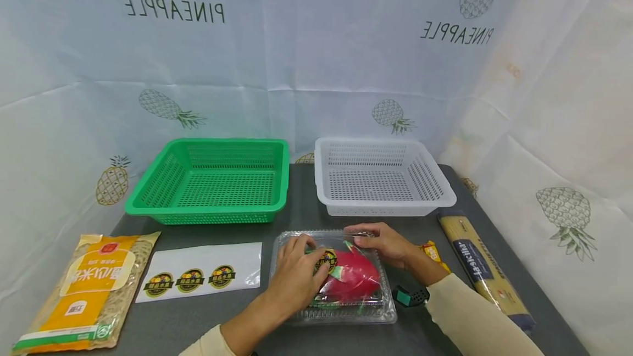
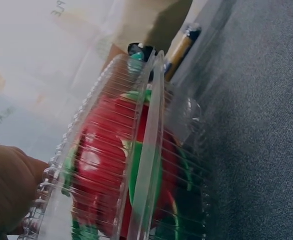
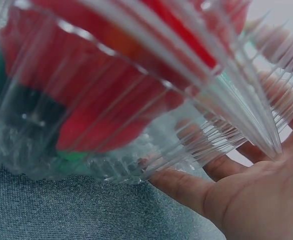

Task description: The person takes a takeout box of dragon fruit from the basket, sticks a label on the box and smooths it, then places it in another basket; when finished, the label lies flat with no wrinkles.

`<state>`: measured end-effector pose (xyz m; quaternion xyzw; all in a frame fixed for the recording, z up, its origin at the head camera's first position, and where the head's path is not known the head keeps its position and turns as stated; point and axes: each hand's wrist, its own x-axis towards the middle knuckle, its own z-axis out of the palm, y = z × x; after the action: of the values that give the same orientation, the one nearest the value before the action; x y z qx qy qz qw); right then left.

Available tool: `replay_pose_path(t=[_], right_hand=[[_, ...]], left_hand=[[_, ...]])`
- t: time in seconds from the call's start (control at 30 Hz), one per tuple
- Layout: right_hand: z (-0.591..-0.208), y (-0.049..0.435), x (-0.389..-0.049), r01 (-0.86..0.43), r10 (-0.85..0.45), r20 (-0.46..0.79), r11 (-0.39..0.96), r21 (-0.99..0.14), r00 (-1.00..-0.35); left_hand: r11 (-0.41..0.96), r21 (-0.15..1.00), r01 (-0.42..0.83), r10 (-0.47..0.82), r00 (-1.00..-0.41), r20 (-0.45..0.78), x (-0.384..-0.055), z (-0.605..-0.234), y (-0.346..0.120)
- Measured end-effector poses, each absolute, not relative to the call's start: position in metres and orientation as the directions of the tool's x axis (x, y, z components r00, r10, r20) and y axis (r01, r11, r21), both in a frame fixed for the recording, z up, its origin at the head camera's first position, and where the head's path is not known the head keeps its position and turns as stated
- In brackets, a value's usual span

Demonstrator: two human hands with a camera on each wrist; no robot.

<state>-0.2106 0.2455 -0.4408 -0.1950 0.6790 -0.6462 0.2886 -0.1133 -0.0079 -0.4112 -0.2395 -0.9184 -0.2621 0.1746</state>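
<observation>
A clear plastic clamshell box (image 1: 346,316) sits on the dark table in front of me, lid down, also close up in the left wrist view. Inside lies a red dragon fruit (image 1: 358,276) with green scales. A round black and yellow sticker (image 1: 327,257) shows on the lid's left half. My left hand (image 1: 295,274) rests over the lid's left side, fingers spread, thumb right by the sticker. At the far right corner, my right hand (image 1: 388,243) holds the box, thumb on top. In the right wrist view, that hand's fingers (image 3: 181,190) lie along the ribbed side.
Behind stand a green basket (image 1: 207,217) and a white basket (image 1: 386,209). Left are a rice bag (image 1: 94,284) and a white sheet (image 1: 207,250) with three round stickers. A pasta pack (image 1: 487,273) and a small yellow packet (image 1: 433,252) lie right. Printed cloth walls surround the table.
</observation>
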Motion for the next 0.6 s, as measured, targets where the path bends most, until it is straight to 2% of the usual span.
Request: replay_pose_path(t=[0.2, 0.4, 0.6], right_hand=[[-0.439, 0.245, -0.211, 0.124, -0.638, -0.150, 0.086, -0.989, -0.755], [-0.438, 0.245, -0.212, 0.114, -0.650, -0.141, 0.084, -0.990, -0.746], [-0.439, 0.245, -0.211, 0.117, -0.643, -0.152, 0.097, -0.988, -0.751]], left_hand=[[0.745, 0.370, 0.555, 0.429, -0.824, 0.371, -0.116, -0.410, -0.012], [0.715, 0.415, 0.562, 0.507, -0.826, 0.246, -0.120, -0.402, -0.017], [0.705, 0.444, 0.552, 0.537, -0.826, 0.174, -0.122, -0.402, -0.019]])
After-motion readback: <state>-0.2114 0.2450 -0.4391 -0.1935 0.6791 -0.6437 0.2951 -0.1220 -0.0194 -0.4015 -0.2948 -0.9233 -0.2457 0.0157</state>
